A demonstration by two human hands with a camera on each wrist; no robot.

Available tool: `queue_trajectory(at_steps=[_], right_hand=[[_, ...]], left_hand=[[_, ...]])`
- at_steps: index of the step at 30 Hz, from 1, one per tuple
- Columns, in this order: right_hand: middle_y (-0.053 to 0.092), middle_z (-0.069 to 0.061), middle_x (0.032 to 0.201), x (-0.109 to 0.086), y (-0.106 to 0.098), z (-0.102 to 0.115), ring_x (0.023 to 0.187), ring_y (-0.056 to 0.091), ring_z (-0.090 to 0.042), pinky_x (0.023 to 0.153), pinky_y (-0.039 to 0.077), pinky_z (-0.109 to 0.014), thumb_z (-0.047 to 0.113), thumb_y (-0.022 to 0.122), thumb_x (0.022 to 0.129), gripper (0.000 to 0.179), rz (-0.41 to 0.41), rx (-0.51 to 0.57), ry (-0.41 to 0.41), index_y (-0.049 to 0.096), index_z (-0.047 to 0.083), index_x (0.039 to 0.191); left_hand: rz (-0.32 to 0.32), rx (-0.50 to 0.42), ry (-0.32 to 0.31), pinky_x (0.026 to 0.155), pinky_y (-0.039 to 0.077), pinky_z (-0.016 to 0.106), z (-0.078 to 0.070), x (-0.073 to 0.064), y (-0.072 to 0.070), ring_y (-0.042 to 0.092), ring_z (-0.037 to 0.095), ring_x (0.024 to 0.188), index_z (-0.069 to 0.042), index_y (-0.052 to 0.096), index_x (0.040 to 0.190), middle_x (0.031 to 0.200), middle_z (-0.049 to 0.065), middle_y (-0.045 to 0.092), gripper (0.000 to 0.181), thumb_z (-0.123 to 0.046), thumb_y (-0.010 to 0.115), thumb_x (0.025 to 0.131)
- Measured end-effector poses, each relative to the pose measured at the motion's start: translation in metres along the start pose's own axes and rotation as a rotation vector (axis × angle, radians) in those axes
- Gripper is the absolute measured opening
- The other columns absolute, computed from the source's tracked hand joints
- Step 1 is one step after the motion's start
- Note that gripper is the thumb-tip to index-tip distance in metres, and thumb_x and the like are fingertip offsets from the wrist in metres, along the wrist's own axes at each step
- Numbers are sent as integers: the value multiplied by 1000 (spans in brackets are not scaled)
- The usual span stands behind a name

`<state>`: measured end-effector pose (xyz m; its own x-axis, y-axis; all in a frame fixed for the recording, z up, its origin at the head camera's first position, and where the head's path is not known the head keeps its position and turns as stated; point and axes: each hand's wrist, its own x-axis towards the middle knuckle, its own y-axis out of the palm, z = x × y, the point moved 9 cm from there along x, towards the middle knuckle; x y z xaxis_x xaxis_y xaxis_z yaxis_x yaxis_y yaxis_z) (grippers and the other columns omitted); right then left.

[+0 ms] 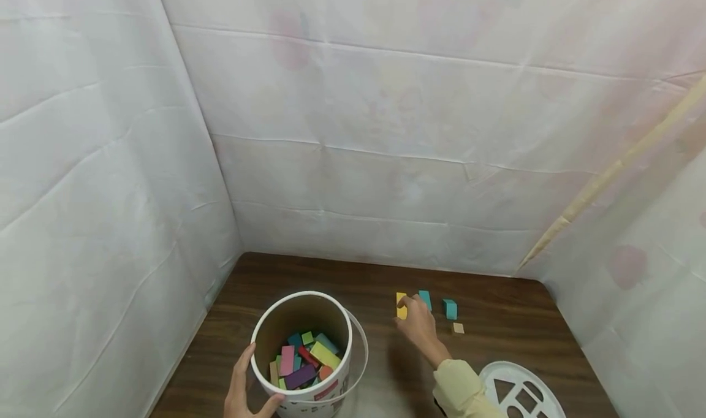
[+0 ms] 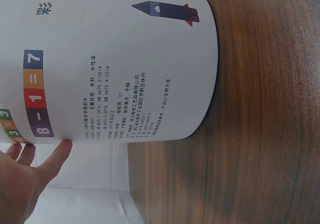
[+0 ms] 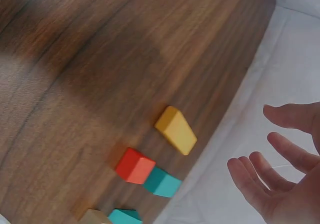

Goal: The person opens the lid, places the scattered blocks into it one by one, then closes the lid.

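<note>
My left hand (image 1: 242, 384) rests with fingers and thumb spread against the outside of a white bucket (image 1: 276, 329) of colored wooden blocks (image 1: 300, 375). In the left wrist view, its straight fingertips touch the printed wall (image 2: 110, 39). My right hand (image 1: 418, 329) hovers over the table beside a yellow block (image 1: 402, 311); the right wrist view has its fingers apart with nothing between them. Near the yellow block lie a red block (image 3: 135, 165), hidden in the head view, and a teal block (image 3: 162, 182) against it. Another teal block (image 1: 450, 309) and a small tan block (image 1: 458, 328) lie to the right.
A round white lid (image 1: 510, 387) with shaped cutouts lies at the table's front right. The bucket's thin handle (image 1: 365, 350) hangs out on its right side. White sheeting (image 1: 353, 185) walls the dark wooden table (image 1: 309, 277) at the back and sides.
</note>
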<state>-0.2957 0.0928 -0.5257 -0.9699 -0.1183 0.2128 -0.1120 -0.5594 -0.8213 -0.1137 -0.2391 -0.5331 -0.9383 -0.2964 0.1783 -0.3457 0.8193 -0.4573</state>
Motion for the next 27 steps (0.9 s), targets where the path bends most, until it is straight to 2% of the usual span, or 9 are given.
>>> queue_trajectory(at_steps=[9,15,22,27], right_hand=[[57,-15,89,-1,14,-30,68,58,-26,50,54,-39,2,76,72,24,-50,-6,57,67,-5,93],[58,-18,91,0,25,-43,71,58,-29,53,56,-42,-2,72,72,23,-68,-8,89,66,-6,93],[56,-22,91,4,42,-47,73,59,-33,55,56,-45,-1,74,70,27,-53,-40,107,64,-6,94],[54,-22,92,7,53,-50,71,58,-33,51,55,-43,3,76,70,32,-49,-61,129,63,-5,98]], left_hand=[[-27,23,34,88,51,62,-2,-2,-1,37,45,123,-29,21,149,143,16,32,95,-26,81,76],[-42,12,37,88,51,62,-2,-2,-2,37,44,124,-30,23,149,143,15,32,95,-24,82,75],[-55,6,39,89,53,58,1,-1,-3,38,40,124,-27,25,148,143,14,33,96,-21,84,72],[-65,14,53,87,54,57,-1,-1,-3,41,38,122,-25,27,147,142,15,34,97,-20,85,70]])
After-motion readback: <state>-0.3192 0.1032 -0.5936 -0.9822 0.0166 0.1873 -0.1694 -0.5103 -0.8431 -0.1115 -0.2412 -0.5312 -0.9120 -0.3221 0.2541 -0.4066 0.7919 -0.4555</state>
